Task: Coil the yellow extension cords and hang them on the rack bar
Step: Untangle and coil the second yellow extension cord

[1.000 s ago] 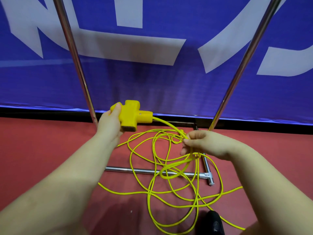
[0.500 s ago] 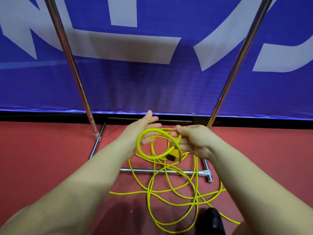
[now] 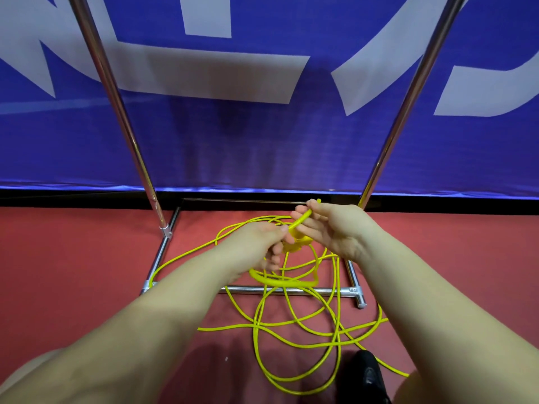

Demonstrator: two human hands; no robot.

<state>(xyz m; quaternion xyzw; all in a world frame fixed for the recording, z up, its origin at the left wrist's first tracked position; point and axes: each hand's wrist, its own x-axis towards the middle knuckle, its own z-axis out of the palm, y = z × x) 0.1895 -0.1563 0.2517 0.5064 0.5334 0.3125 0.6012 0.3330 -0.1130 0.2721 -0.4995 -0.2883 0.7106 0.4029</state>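
Cord (image 3: pixel 287 282) is looping as we are pinching it with left hand (image 3: pixel 256 246) and right hand (image 3: pixel 335 228); we should be keeping loops even, feeding slack untangled.

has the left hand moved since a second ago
Yes. The left hand went from beside the left rack pole rightward and down, meeting the right hand above the base bar.

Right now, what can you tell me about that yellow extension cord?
The yellow extension cord is thin, glossy and looks plastic-sheathed. Most of it sprawls in loose, overlapping loops on the red floor, crossing the rack's chrome base bar. Its chunky yellow socket block sits raised between the hands. The left hand holds a first small loop; the right hand pinches the cord just above the block. It is not yet hung.
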